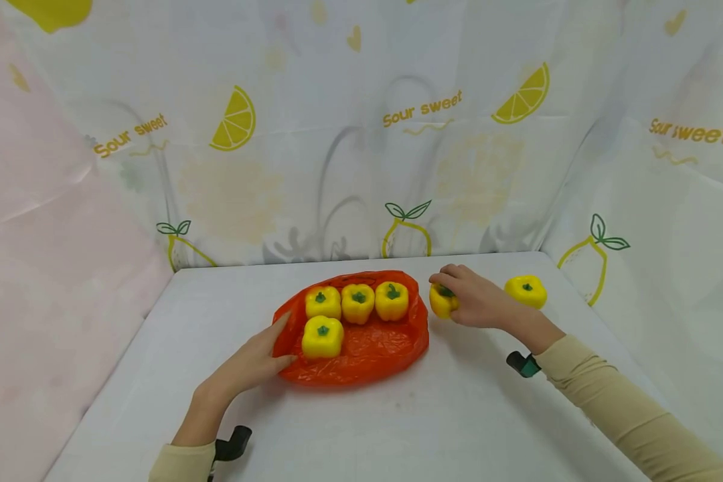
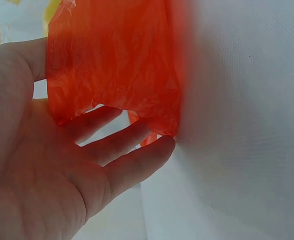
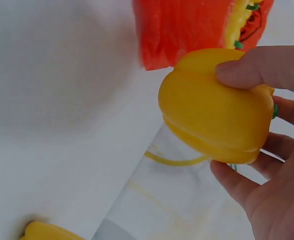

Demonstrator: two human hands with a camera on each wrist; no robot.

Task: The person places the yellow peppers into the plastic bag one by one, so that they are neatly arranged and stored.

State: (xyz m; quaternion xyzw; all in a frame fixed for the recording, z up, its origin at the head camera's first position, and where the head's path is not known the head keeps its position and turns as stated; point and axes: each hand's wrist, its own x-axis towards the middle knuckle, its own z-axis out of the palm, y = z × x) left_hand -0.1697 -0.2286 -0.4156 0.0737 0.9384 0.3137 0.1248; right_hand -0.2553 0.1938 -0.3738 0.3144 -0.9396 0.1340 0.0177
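A red plastic bag [image 1: 379,348] lies spread open on the table with several yellow bell peppers in it, three in a back row and one bell pepper [image 1: 322,337] at the front left. My left hand [image 1: 250,361] rests against the bag's left side, thumb and fingers spread along it; in the left wrist view the fingers stretch out beside the red plastic. Just right of the bag, my right hand [image 1: 478,298] holds another yellow bell pepper [image 3: 216,107], thumb on one side and fingers on the other. Its green stem is mostly hidden by the hand.
One more yellow bell pepper [image 1: 526,291] stands on the white table [image 1: 458,415] at the back right, beyond the right wrist. A printed cloth [image 1: 313,167] with lemons hangs along the table's back edge and both sides.
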